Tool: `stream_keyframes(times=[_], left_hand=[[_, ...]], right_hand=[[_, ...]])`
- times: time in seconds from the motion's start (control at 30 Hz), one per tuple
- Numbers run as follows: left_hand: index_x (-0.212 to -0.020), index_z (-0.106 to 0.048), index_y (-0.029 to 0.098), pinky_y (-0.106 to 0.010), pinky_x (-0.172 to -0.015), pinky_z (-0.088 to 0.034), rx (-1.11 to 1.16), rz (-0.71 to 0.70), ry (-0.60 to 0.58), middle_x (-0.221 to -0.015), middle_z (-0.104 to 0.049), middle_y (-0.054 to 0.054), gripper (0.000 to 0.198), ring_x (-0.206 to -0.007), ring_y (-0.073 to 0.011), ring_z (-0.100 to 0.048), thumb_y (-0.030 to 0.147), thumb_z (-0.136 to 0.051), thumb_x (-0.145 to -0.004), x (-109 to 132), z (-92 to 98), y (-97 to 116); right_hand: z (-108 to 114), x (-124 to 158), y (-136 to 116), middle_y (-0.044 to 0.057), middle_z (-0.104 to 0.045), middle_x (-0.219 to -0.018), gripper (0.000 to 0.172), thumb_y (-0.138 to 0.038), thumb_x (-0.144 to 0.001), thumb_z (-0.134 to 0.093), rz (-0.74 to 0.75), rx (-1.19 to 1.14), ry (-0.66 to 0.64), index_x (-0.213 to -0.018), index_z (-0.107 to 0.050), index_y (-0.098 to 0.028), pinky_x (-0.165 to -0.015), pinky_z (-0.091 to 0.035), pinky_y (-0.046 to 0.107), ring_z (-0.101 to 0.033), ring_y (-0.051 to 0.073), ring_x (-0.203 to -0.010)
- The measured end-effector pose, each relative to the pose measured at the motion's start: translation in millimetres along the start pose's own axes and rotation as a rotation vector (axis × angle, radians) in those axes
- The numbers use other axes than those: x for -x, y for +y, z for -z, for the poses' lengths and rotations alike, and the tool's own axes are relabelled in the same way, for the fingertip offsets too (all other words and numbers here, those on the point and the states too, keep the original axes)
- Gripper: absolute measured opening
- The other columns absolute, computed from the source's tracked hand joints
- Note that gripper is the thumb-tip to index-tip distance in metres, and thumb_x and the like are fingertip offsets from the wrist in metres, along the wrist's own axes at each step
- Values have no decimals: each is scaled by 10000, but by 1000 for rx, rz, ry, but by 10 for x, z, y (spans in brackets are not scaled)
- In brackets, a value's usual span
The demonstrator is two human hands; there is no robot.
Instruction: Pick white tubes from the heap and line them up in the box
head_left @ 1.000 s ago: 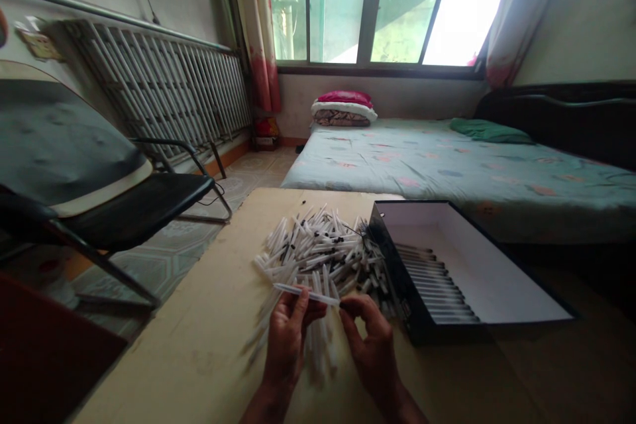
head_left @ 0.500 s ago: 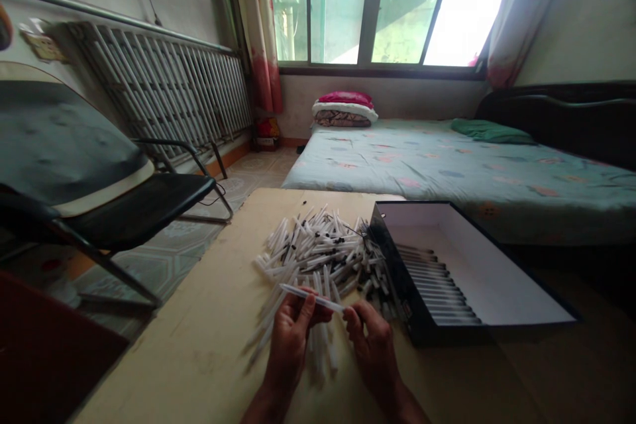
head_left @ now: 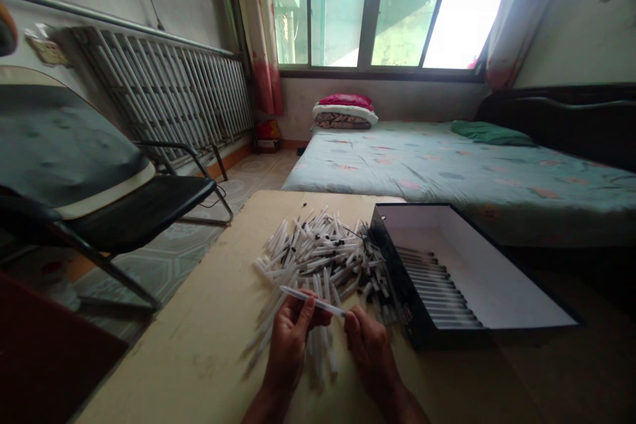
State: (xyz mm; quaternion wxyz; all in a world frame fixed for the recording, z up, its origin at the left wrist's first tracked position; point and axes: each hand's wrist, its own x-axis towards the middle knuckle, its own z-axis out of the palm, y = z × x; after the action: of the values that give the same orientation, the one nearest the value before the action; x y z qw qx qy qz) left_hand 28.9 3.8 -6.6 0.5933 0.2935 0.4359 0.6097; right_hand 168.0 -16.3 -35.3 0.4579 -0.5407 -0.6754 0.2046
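Note:
A whitish, translucent pen (head_left: 294,293) is pinched between the thumb and fingers of my left hand (head_left: 288,344), its pointed end toward the upper left. My right hand (head_left: 371,348) is closed at the pen's other end, thumb and forefinger pressed together there; any small part inside those fingers is hidden. Just beyond both hands lies a loose heap of white pen parts (head_left: 318,238) with black bits among them. Dark-tipped caps or pen pieces (head_left: 382,285) crowd the heap's right side. More white tubes (head_left: 318,351) lie under and between my hands.
An open black box (head_left: 517,278) with a pale inside stands right of the heap, holding a row of pens (head_left: 440,288). All this rests on a cream tabletop (head_left: 199,318). Beyond are a bed (head_left: 422,159) and, at left, a black chair (head_left: 134,205).
My right hand has shifted slightly at the pen's end, its fingers closing more tightly. My left hand and the pen stay almost where they were.

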Motion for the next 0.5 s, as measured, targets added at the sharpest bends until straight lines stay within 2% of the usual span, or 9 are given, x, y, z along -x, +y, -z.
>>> stream_keyframes(times=[0.13, 0.33, 0.5], left_hand=[[-842, -592, 145, -301, -623, -547, -15, -23, 8, -700, -696, -32, 254, -653, -198, -687, 302, -719, -688, -11, 13, -14], [-856, -582, 146, -314, -627, -545, -67, -38, -40, -706, -689, -32, 224, -658, -202, -682, 295, -687, -726, -11, 27, -30], [-866, -583, 149, -315, -641, -544, -56, -48, -28, -714, -691, -30, 237, -661, -193, -679, 306, -688, -723, -12, 33, -33]], right_hand=[[34, -8, -47, -38, -496, -620, 181, -318, -939, -364, 1, -30, -36, -895, -497, -203, -547, -378, 209, -506, 117, -542], [15, -3, -24, -45, -456, -567, 315, -301, -959, -312, -25, -30, -20, -679, -428, -218, -526, -346, 207, -465, 105, -497], [41, 2, -55, -42, -482, -617, 181, -318, -946, -346, -30, -63, -67, -900, -478, -204, -549, -366, 209, -495, 117, -538]])
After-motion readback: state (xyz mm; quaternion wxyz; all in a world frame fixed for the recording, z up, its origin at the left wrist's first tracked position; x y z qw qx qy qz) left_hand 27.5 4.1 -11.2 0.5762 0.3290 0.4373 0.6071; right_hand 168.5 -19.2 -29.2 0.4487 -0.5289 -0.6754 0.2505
